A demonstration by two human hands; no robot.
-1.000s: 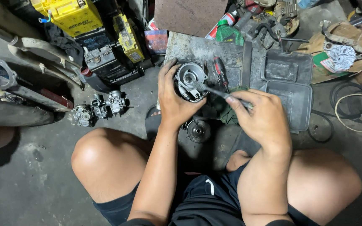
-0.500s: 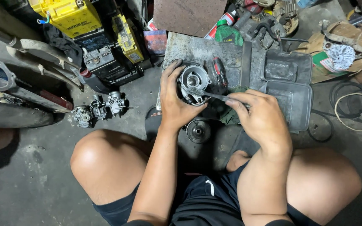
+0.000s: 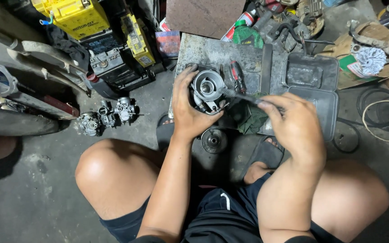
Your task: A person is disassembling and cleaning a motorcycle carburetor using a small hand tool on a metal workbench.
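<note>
My left hand [image 3: 190, 112] grips a round grey metal engine part [image 3: 208, 87] with an open bore, holding it over a worn metal plate [image 3: 212, 51]. My right hand [image 3: 293, 123] is closed on a thin dark tool [image 3: 241, 96] whose tip reaches into the part's edge. A green rag [image 3: 253, 119] lies under the right hand. A round disc-shaped metal part [image 3: 214, 140] rests on the floor between my feet. I am squatting, with both knees in view.
Two small carburettors [image 3: 106, 114] sit on the concrete floor at left. Yellow and black batteries [image 3: 100, 31] stand at the back left. A dark open plastic case [image 3: 314, 87] lies at right, with a red-handled screwdriver [image 3: 237, 74], cables [image 3: 374, 117] and cluttered parts beyond.
My left hand has turned the metal part slightly, so its bore faces up more. My right hand has slid a little to the right with the tool.
</note>
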